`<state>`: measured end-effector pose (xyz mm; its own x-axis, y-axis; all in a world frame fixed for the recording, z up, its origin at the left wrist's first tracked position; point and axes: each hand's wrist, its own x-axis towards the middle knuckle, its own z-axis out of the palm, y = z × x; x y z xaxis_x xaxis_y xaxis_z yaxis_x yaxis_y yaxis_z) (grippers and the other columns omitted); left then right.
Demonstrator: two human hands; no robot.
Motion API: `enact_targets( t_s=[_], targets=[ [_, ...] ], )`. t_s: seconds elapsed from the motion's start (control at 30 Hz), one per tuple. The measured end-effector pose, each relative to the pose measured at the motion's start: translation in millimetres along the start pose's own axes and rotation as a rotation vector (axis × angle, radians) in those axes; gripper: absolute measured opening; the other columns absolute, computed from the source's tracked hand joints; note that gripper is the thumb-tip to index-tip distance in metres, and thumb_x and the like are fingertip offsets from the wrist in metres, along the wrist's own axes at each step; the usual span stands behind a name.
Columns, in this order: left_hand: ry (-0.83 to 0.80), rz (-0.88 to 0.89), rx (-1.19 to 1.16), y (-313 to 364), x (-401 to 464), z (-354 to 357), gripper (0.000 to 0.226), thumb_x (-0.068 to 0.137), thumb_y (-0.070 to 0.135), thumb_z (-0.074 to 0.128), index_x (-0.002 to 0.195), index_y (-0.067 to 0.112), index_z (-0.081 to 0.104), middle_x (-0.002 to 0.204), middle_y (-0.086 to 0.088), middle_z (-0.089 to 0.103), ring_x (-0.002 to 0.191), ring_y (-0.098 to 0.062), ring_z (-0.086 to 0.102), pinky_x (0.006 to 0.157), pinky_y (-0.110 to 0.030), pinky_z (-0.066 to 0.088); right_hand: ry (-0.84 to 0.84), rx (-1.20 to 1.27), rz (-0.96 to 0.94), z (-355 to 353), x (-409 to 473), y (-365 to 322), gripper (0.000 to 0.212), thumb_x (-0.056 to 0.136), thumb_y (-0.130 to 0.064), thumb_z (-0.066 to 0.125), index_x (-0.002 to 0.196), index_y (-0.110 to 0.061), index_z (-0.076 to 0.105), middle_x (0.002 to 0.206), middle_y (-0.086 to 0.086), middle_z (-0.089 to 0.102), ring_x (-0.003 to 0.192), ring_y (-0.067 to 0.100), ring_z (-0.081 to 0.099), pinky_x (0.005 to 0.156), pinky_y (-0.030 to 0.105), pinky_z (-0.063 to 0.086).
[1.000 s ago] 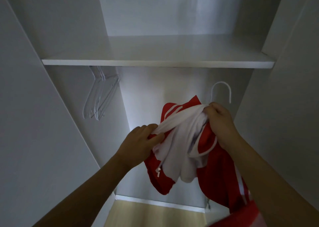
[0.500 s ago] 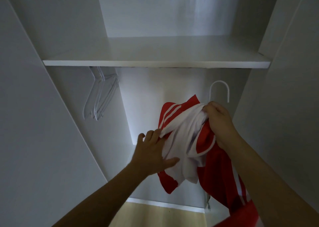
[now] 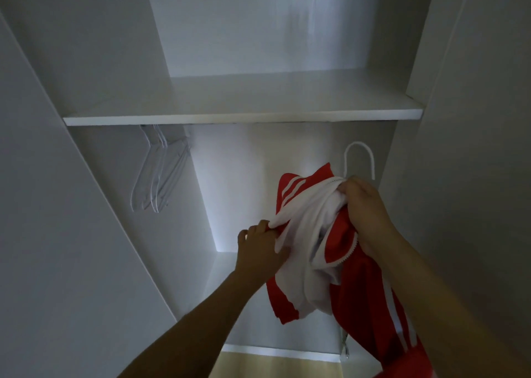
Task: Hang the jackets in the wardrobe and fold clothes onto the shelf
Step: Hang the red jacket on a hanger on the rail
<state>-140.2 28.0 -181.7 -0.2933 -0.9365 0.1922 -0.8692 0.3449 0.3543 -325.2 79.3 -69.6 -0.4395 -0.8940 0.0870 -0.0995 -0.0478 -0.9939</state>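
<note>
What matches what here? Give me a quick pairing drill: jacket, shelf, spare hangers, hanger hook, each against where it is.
Things:
1. jacket
2. shelf
3. spare hangers
4. hanger hook

Places:
A. hanging under the shelf, on the left
B. sticking up just behind the right hand
C. held in both hands, with the left hand on its white lining
D. spanning the wardrobe above the hanging space

Pairs: 1-C, 2-D, 3-A, 4-B

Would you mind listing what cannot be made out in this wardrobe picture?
All in the head view:
- Hanger: only its hook shows; the red and white jacket and right hand cover the body.
- Rail: hidden behind the shelf; the spare hangers show no visible support.
- Jacket hem: cut off by the bottom edge.
- Left hand: its grip on the lining is partly hidden by cloth.
</note>
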Motion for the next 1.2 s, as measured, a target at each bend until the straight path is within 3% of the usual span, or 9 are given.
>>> enact_targets(
  t_s=[0.23,0.33,0.43,0.6,0.8,0.9,1.0,1.1,1.2],
  targets=[
    [0.245,0.003,-0.425,-7.3,14.7,-34.3,0.023,0.098,0.008,0.048,0.111,0.006,0.067,0.111,-0.007,0.064,0.096,-0.021,0.063,0.089,-0.039,0.054,0.170,-0.023,0.003,-25.0,5.7,24.8,0.020,0.088,-0.018,0.048,0.068,-0.017,0.046,0.070,0.001,0.050,0.064,0.016,0.046,0.055,0.028,0.035],
    [0.335,0.073,-0.630,1.5,22.1,-68.1,0.020,0.095,0.007,0.048,0.104,0.012,0.066,0.103,0.000,0.061,0.093,-0.010,0.060,0.084,-0.032,0.052,0.240,-0.174,0.047,-33.9,7.1,50.9,0.011,0.087,-0.013,0.054,0.079,-0.018,0.050,0.107,0.011,0.050,0.081,0.023,0.052,0.067,0.031,0.045],
    [0.340,0.299,-0.439,18.6,34.8,-105.2,0.025,0.094,0.019,0.042,0.101,0.010,0.064,0.101,-0.001,0.057,0.087,-0.007,0.056,0.080,-0.019,0.046,0.166,-0.203,0.038,-31.5,1.2,70.2,0.041,0.086,0.002,0.050,0.109,-0.031,0.060,0.122,0.006,0.032,0.093,0.014,0.049,0.091,0.023,0.043],
    [0.219,0.705,0.087,21.3,50.6,-149.3,0.020,0.092,0.005,0.052,0.104,0.001,0.067,0.107,-0.012,0.058,0.083,-0.023,0.058,0.075,-0.031,0.052,-0.011,-0.267,-0.044,-27.1,-7.0,67.2,0.065,0.084,0.005,0.055,0.130,-0.040,0.054,0.112,-0.003,0.019,0.087,-0.002,0.038,0.076,-0.001,0.040],
    [0.053,0.855,0.280,29.5,53.7,-152.8,0.024,0.081,-0.002,0.063,0.104,0.004,0.068,0.106,-0.010,0.058,0.077,-0.021,0.058,0.068,-0.034,0.055,-0.222,-0.362,-0.186,-17.4,-12.7,51.2,0.094,0.055,-0.069,0.080,0.130,-0.071,0.024,0.106,-0.025,0.010,0.103,-0.003,0.032,0.095,0.012,0.030],
    [0.046,0.825,0.182,35.5,51.3,-150.9,0.018,0.086,-0.003,0.059,0.101,0.003,0.067,0.103,-0.009,0.056,0.074,-0.020,0.058,0.065,-0.030,0.053,-0.229,-0.435,-0.302,-5.9,-13.7,52.9,0.079,0.055,-0.070,0.078,0.113,-0.080,0.025,0.110,-0.029,0.005,0.113,0.010,0.033,0.099,0.020,0.033],
    [0.052,0.769,0.112,38.0,48.6,-152.2,0.016,0.096,0.004,0.052,0.103,0.003,0.066,0.102,-0.008,0.055,0.077,-0.022,0.058,0.068,-0.030,0.052,-0.168,-0.480,-0.314,2.9,-10.4,51.8,0.066,0.060,-0.065,0.079,0.111,-0.061,0.039,0.106,-0.024,0.007,0.110,0.014,0.042,0.095,0.021,0.041],
    [0.032,0.777,0.101,40.0,45.9,-156.6,0.018,0.096,0.005,0.050,0.103,0.003,0.066,0.102,-0.008,0.056,0.082,-0.022,0.058,0.072,-0.033,0.052,-0.197,-0.440,-0.262,7.3,-3.1,48.8,0.079,0.064,-0.060,0.080,0.130,-0.050,0.038,0.103,-0.021,0.010,0.101,0.004,0.039,0.092,0.020,0.040],
    [0.009,0.782,0.118,40.1,45.0,-162.2,0.019,0.096,0.006,0.050,0.106,0.006,0.067,0.103,-0.005,0.056,0.082,-0.021,0.059,0.073,-0.033,0.051,-0.275,-0.407,-0.237,9.6,3.2,50.1,0.047,0.078,-0.047,0.075,0.120,-0.041,0.054,0.101,-0.018,0.016,0.095,-0.003,0.040,0.090,0.011,0.040]
  ],
)
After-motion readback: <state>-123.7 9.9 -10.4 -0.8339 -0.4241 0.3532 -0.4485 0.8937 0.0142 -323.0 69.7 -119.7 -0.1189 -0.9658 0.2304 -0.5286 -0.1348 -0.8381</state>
